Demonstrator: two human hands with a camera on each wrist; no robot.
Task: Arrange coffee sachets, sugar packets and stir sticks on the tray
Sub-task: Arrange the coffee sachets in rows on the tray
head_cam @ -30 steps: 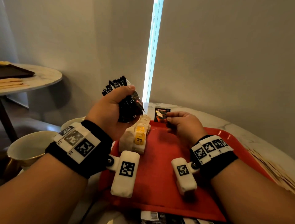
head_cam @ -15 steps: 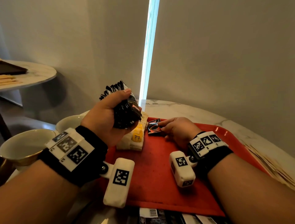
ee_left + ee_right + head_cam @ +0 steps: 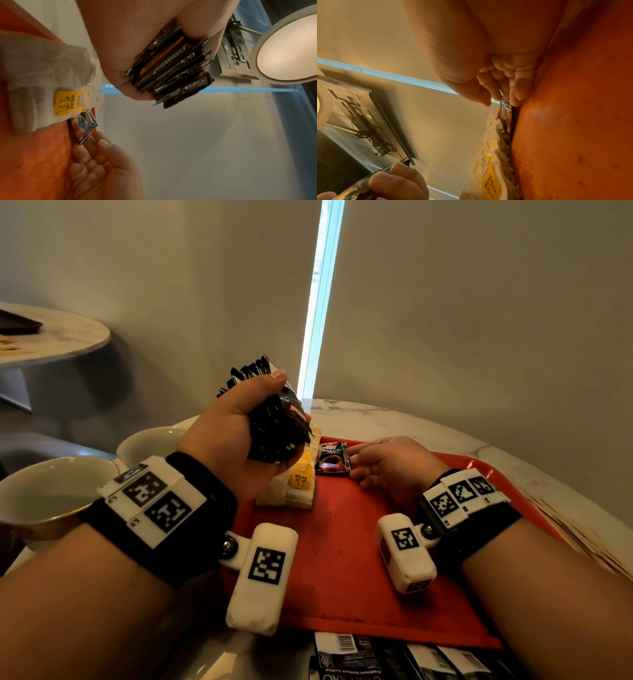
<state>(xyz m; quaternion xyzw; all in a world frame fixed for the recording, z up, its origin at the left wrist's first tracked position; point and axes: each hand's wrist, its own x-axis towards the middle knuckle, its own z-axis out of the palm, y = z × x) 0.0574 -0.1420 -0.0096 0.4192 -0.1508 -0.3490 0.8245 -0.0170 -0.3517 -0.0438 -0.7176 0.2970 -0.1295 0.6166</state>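
So my left hand (image 3: 236, 436) is up above the tray's (image 3: 342, 542) left side, fingers and thumb wrapped tight round a fat stack (image 3: 274, 422) of black coffee sachets; the left wrist cam shows their crimped edges fanned out of my fist (image 3: 171, 65).

My right hand (image 3: 394, 463) is down on the red tray, fingers loosely curled, fingertips (image 3: 92, 140) right at the edge of one sachet (image 3: 333, 458) lying flat near the far rim. Can't tell from any view whether I'm actually pinching it or just touching it.

Just left of that sachet, touching it, there's a row of white tea bags (image 3: 291, 491), one with a yellow "RELAX" tag (image 3: 301, 479).

More dark sachets (image 3: 376, 659) lie on the marble table (image 3: 394, 419) at the tray's near edge. Thin wooden sticks (image 3: 575, 529) lie off the tray to the right. Two white cups (image 3: 44, 494) sit left of my arm.
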